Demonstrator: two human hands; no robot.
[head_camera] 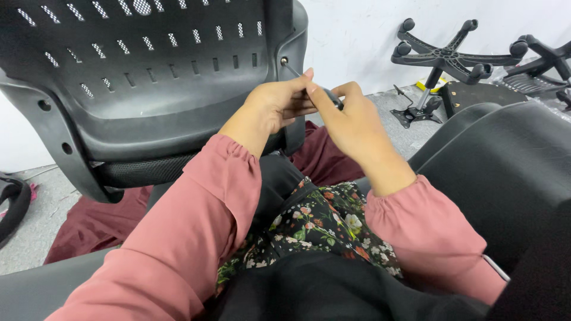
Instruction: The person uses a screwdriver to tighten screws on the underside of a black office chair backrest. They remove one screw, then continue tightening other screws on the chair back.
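screw going into the right edge of a chair back

the black plastic chair back (pixel 148 77) stands upright in front of the person, its slotted shell filling the upper left of the view and its lower edge resting near the lap. at the right edge of that shell, close to its upper corner, a small metal screw head (pixel 284 60) sits in a hole, with the thin shaft of a tool (pixel 295 71) meeting it at a slant.

the left hand (pixel 279 104) is closed loosely around the shaft, its fingertips pinching the metal just below the screw. the right hand (pixel 351 122) is clenched round the dark handle end of the same tool, so both hands grasp one driver between them. how deep the screw sits cannot be told from here; its head looks close to the plastic but the shadow hides any gap.

as a judgement, the fastening at this corner is under way and not finished, since the tool is engaged. on the left edge of the shell two round holes (pixel 44 106) show open, with no screw visible in them, so that side looks undone.

further off, two five-armed chair bases (pixel 446 58) stand upside down on the grey floor (pixel 35 226) by the wall, and a black seat cushion (pixel 505 160) lies at the right.
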